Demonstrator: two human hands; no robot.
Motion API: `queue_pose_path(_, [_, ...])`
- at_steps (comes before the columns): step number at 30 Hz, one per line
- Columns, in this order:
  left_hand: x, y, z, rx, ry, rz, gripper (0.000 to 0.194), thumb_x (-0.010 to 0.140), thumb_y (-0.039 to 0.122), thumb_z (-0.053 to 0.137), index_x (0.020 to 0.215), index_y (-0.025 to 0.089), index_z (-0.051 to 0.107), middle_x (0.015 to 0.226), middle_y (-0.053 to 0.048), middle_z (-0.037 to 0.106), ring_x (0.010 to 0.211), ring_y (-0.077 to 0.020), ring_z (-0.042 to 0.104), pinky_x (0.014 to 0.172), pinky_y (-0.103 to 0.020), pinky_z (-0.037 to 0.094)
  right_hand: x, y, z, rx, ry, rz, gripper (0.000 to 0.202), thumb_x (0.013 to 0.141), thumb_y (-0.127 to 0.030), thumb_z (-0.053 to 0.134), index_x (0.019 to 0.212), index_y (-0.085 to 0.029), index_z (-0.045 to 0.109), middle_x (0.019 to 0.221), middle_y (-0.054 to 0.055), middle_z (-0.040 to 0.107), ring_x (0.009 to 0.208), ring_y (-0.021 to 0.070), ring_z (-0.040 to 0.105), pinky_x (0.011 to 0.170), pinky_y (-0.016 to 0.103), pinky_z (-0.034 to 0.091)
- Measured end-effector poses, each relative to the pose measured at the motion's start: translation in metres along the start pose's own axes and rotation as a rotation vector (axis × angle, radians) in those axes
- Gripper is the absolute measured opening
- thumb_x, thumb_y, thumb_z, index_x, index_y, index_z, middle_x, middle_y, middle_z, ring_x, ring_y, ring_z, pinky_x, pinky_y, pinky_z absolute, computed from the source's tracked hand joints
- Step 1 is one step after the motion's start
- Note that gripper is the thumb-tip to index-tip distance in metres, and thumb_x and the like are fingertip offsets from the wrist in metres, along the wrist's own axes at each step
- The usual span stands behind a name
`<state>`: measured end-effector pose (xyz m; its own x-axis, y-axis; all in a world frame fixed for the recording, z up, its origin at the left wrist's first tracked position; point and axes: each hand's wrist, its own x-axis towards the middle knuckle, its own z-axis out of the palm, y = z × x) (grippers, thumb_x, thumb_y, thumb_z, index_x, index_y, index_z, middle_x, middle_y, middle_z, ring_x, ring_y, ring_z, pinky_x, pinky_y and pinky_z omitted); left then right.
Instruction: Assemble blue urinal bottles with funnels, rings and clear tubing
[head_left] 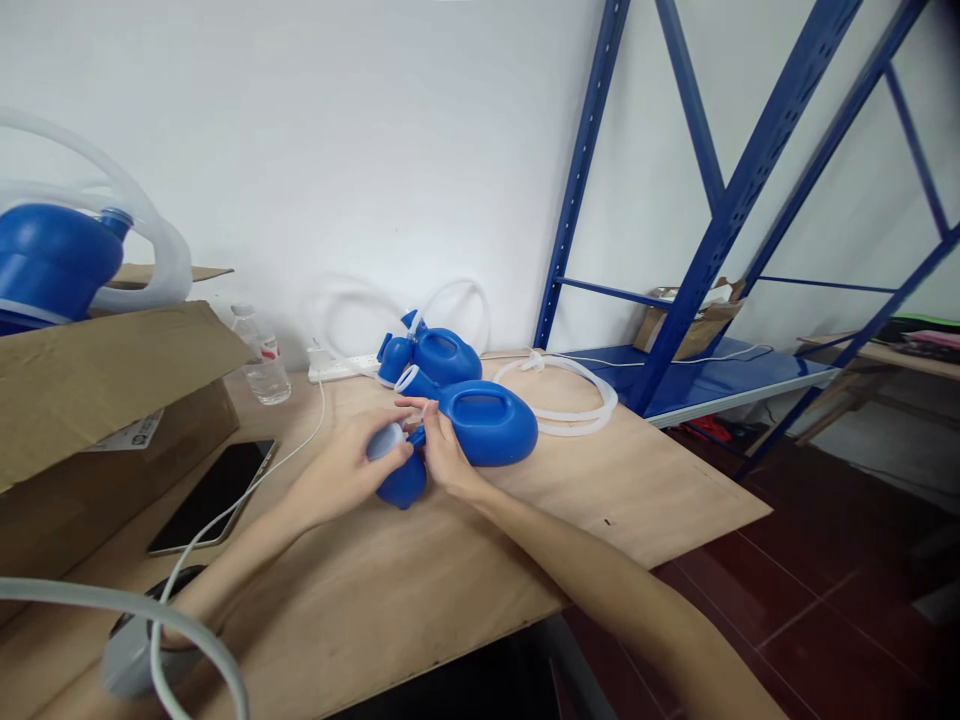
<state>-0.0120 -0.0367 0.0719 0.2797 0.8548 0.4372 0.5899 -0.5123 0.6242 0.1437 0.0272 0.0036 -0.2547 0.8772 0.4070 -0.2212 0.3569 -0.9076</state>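
My left hand grips a blue plastic urinal head with a pale, wide rim, low over the table. Against its short spout, my right hand has its fingers pinched together; a small whitish piece seems to show at the fingertips, too small to name. Right beside them lies a blue urinal bottle with a moulded handle. Behind it rests a second blue bottle, close to another blue head. A coiled translucent hose lies to the right.
At the left stand an open cardboard box holding another blue container, a phone and a water bottle. A power strip sits by the wall. White cable crosses near my left forearm. Blue shelving borders the right.
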Motion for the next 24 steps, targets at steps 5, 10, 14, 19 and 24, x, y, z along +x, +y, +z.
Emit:
queue_pose_path(5, [0.001,-0.005,-0.02,-0.014,-0.185,0.131,0.05,0.088,0.049,0.067,0.134,0.032,0.07,0.149,-0.005,0.063,0.144,-0.0323,0.053,0.123,-0.049,0.04,0.001,-0.003,0.001,0.107,-0.078,0.066,0.089,0.088,-0.093,0.029,0.12,-0.022,0.072,0.09,0.006,0.072,0.069,0.0167,0.061,0.059,0.026,0.045])
queue_pose_path(10, [0.008,0.003,-0.031,0.064,-0.222,0.136,0.046,0.08,0.036,0.066,0.125,0.03,0.075,0.136,-0.004,0.072,0.129,-0.0308,0.065,0.117,-0.046,0.046,0.008,0.004,0.005,0.279,-0.136,0.189,0.091,0.083,-0.096,0.033,0.111,-0.019,0.072,0.06,-0.002,0.054,0.045,0.009,0.029,0.045,0.022,0.019])
queue_pose_path(14, [0.015,0.018,-0.02,0.177,-0.051,-0.045,0.023,0.076,0.036,0.058,0.087,0.022,0.073,0.1,-0.005,0.08,0.093,-0.026,0.073,0.091,-0.038,0.058,0.009,0.003,0.006,0.319,-0.133,0.195,0.07,0.087,-0.078,0.047,0.112,-0.018,0.071,0.058,-0.003,0.054,0.047,0.0099,0.033,0.047,0.023,0.019])
queue_pose_path(19, [0.027,0.031,-0.009,0.144,-0.097,-0.197,0.028,0.081,0.048,0.059,0.084,0.022,0.071,0.083,-0.004,0.078,0.08,-0.0233,0.073,0.074,-0.032,0.057,0.005,0.0,0.002,0.312,-0.1,0.151,0.045,0.087,-0.055,0.051,0.106,-0.018,0.07,0.072,0.0,0.062,0.049,0.0099,0.039,0.046,0.024,0.02])
queue_pose_path(24, [0.033,0.026,-0.011,0.061,-0.183,-0.202,0.029,0.082,0.049,0.059,0.067,0.024,0.058,0.076,-0.002,0.077,0.079,-0.0232,0.074,0.075,-0.031,0.058,0.005,0.001,-0.003,0.275,-0.192,0.106,0.049,0.089,-0.051,0.051,0.123,-0.019,0.067,0.069,-0.002,0.059,0.05,0.0111,0.043,0.046,0.024,0.022])
